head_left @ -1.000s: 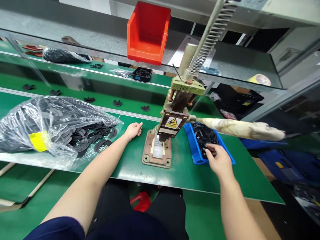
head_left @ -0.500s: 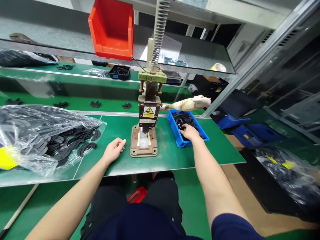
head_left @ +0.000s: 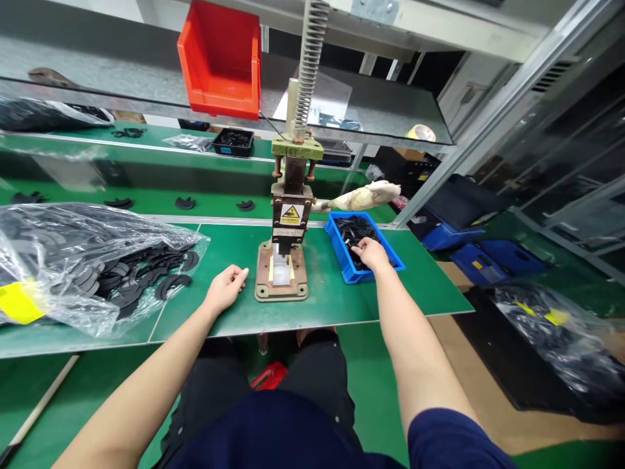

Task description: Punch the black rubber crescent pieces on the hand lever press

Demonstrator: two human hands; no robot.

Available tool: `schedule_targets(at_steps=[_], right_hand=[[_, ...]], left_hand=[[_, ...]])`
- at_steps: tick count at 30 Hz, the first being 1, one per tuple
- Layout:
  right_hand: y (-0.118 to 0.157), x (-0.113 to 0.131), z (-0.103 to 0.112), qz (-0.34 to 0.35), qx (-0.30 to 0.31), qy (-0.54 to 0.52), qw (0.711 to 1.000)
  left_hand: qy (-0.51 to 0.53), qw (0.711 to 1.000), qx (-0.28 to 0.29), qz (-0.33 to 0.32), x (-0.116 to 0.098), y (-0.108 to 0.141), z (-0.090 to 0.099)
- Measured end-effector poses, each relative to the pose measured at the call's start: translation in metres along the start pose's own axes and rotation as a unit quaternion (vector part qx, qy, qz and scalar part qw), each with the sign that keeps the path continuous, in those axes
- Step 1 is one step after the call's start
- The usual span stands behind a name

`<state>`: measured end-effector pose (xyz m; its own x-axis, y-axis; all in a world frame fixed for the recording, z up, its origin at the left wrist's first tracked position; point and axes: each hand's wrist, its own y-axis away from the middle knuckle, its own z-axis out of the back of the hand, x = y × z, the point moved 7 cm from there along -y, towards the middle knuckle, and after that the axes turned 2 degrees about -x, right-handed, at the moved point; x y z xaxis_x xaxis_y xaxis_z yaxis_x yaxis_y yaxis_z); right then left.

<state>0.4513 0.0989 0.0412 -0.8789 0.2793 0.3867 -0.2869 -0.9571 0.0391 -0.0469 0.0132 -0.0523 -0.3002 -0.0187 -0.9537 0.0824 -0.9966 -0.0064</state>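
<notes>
My right hand [head_left: 372, 253] reaches into a blue bin [head_left: 352, 273], thumb and fingers pinched together over a heap of small black parts [head_left: 355, 228]. Whatever sits between the fingertips is too small to make out. On the green bench my left hand [head_left: 225, 288] rests with its fingers curled in, and I see nothing in it. Between both hands stands a bench press [head_left: 293, 195] with a tall spring and a yellow warning label. A pale block [head_left: 281, 272] lies on its base plate, below the ram. The press's wrapped handle [head_left: 366, 197] sticks out to the right above the bin.
To the left, a clear plastic bag [head_left: 97, 228] spills curved black pieces [head_left: 131, 286] onto the bench. Several similar pieces lie along the green strip behind. A red bin [head_left: 222, 65] sits on the shelf above, and a small black tray [head_left: 234, 142] stands below it.
My right hand has lifted slightly within the blue bin, its fingers now pinched and more visible. The left hand stays by the press. The whole view has shifted a little.
</notes>
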Motion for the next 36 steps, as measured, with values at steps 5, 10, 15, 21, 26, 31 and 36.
schedule_targets(at_steps=[5,10,15,21,26,31,36], right_hand=[[0.018,0.000,0.023,0.026,-0.094,-0.123,0.988],[0.077,0.033,0.020,0.122,-0.175,-0.273,0.938],[0.170,0.082,-0.024,0.225,-0.156,-0.356,0.894],[0.244,0.133,-0.049,0.336,-0.082,-0.360,0.866],[0.258,0.148,-0.058,0.386,-0.054,-0.352,0.851],[0.260,0.149,-0.067,0.399,-0.044,-0.345,0.849],[0.261,0.150,-0.069,0.412,-0.046,-0.336,0.846]], left_hand=[[0.017,1.000,-0.013,0.004,0.001,0.001,0.003],[0.075,0.996,-0.043,-0.002,-0.001,0.000,0.010],[0.091,0.992,-0.073,-0.056,-0.036,0.036,0.006],[0.012,0.969,0.067,-0.239,-0.113,0.105,-0.025],[-0.004,0.944,0.110,-0.312,-0.128,0.121,-0.031],[0.004,0.937,0.110,-0.332,-0.127,0.122,-0.029],[0.001,0.938,0.121,-0.325,-0.128,0.122,-0.032]])
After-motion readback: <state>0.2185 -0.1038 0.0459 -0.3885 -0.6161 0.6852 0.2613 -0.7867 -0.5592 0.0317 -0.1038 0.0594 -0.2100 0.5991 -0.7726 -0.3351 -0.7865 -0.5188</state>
